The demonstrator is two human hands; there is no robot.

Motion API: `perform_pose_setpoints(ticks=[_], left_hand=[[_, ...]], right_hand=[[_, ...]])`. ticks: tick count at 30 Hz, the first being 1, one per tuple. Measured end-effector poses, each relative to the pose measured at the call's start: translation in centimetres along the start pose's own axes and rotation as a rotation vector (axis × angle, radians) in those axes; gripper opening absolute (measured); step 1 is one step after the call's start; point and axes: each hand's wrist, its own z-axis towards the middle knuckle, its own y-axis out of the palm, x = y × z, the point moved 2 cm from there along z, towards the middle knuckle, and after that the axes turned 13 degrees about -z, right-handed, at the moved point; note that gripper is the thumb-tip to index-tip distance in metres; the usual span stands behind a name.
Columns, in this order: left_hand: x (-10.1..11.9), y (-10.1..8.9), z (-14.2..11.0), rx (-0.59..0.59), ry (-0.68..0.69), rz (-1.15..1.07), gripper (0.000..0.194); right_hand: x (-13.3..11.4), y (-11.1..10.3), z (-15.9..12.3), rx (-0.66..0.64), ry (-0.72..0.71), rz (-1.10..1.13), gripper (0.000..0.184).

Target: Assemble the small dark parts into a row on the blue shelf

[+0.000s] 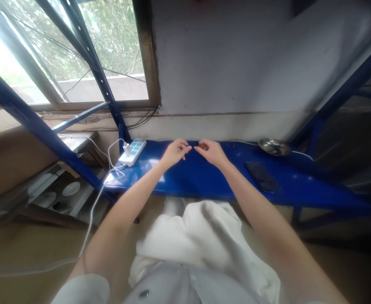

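Note:
Over the back part of the blue metal table (198, 179), my two hands face each other a short gap apart. My left hand (174, 153) is closed in a loose pinch, its thumb pointing right; whatever lies between its fingers is too small to make out. My right hand (213, 153) has thumb and fingers drawn together at a small dark object (196, 144), whose kind I cannot tell. To the right of that hand lie several tiny bits (231, 145) on the tabletop.
A white power strip (134, 153) with a plugged-in charger (127, 148) and white cable sits at the table's left end. Rightward are a dark flat phone-like slab (263, 176) and a shiny metal bowl (274, 146). Blue rack posts (93, 63) rise by the window.

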Motion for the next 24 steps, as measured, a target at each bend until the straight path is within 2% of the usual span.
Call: perform_pose_setpoints(ticks=[4, 7, 10, 14, 18, 24], left_hand=[[-2.5, -2.4, -0.7, 0.075, -0.121, 0.057, 0.023], [-5.1, -4.6, -1.7, 0.21, -0.23, 0.098, 0.02], [-8.0, -6.1, -2.9, 0.366, -0.289, 0.114, 0.019], [-11.4, -6.6, -4.2, 0.474, -0.353, 0.102, 0.019], [-13.2, -6.5, -4.9, 0.538, -0.395, 0.024, 0.018], [-13.4, -6.4, -4.9, 0.555, -0.379, -0.057, 0.017]], right_hand=[[3.1, -1.1, 0.2, 0.061, 0.213, -0.002, 0.025], [5.8, -1.4, -0.3, 0.044, 0.307, -0.042, 0.022], [8.7, -0.4, -1.2, -0.017, 0.37, -0.07, 0.02], [11.7, 2.4, -1.9, -0.077, 0.405, -0.056, 0.025], [12.6, 4.7, -1.7, -0.097, 0.413, -0.112, 0.025], [12.1, 7.0, -0.7, -0.128, 0.422, -0.239, 0.023]])
